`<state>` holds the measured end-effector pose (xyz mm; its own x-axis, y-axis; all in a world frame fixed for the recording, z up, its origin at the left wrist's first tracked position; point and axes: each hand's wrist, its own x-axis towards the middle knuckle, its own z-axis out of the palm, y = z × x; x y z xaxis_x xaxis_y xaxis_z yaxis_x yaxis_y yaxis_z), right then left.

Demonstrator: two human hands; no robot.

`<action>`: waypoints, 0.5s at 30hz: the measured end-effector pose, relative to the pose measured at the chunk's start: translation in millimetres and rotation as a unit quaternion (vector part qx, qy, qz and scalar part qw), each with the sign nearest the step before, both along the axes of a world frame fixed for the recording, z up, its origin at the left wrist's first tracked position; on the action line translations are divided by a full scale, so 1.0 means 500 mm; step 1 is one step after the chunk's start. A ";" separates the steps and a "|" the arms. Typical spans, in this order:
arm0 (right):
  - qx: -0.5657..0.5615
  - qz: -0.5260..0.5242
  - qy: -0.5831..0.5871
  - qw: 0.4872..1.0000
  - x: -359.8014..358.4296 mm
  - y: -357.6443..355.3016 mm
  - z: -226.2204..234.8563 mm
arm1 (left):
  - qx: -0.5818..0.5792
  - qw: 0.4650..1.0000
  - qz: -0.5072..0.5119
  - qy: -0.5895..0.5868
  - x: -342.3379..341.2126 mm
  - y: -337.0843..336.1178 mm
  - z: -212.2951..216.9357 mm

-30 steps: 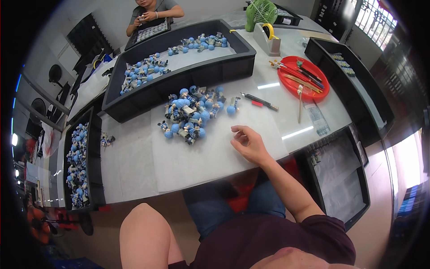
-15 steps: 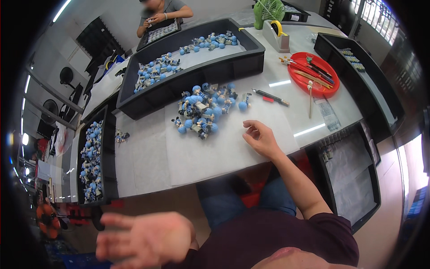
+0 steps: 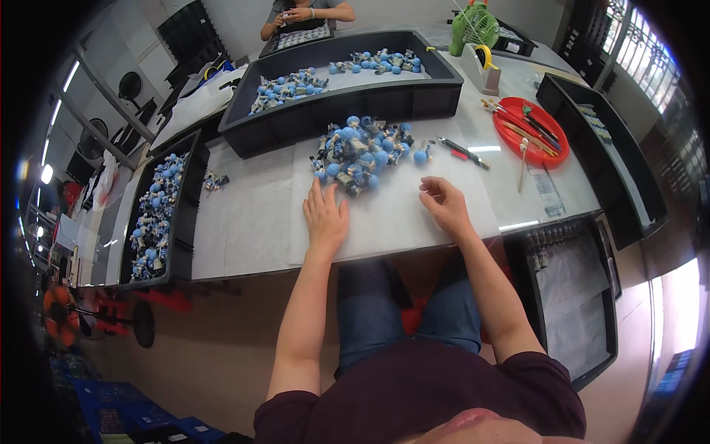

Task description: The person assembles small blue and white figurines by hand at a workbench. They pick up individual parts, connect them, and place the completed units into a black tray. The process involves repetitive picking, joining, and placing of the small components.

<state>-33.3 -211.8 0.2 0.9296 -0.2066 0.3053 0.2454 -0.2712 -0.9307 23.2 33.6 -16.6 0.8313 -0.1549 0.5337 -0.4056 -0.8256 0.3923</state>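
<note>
By the table's [image 3: 510,203] near edge, the left hand [image 3: 325,217] lies open, the right hand [image 3: 446,207] half-curled, both seemingly empty; best lift figures [image 3: 359,157] singly.

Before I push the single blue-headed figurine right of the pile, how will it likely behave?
The figurine may roll unevenly, because its round head looks wide beside its narrower body. It is probably stiff: those in the pile seem to hold their shape. It is likely light, as it looks small beside the right hand.

Figs [image 3: 367,157] look smooth plas., red dish [image 3: 556,155] glossy, blk bin [image 3: 288,132] matt.
</note>
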 end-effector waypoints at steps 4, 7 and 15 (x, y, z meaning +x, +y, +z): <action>0.002 -0.002 -0.008 1.000 0.007 -0.004 -0.005 | -0.020 0.999 -0.011 0.025 -0.001 0.002 0.010; 0.021 0.000 -0.004 1.000 0.006 -0.008 -0.014 | -0.033 0.999 -0.007 0.040 -0.008 0.006 0.005; -0.006 -0.017 -0.005 1.000 0.008 -0.005 -0.021 | -0.186 0.967 -0.102 -0.140 -0.034 -0.008 0.051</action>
<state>-29.4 -214.6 -10.1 0.9195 -0.2337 0.3161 0.2445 -0.2895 -0.9254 6.2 29.6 8.9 0.6182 -0.0551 0.7841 -0.6791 -0.5397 0.4975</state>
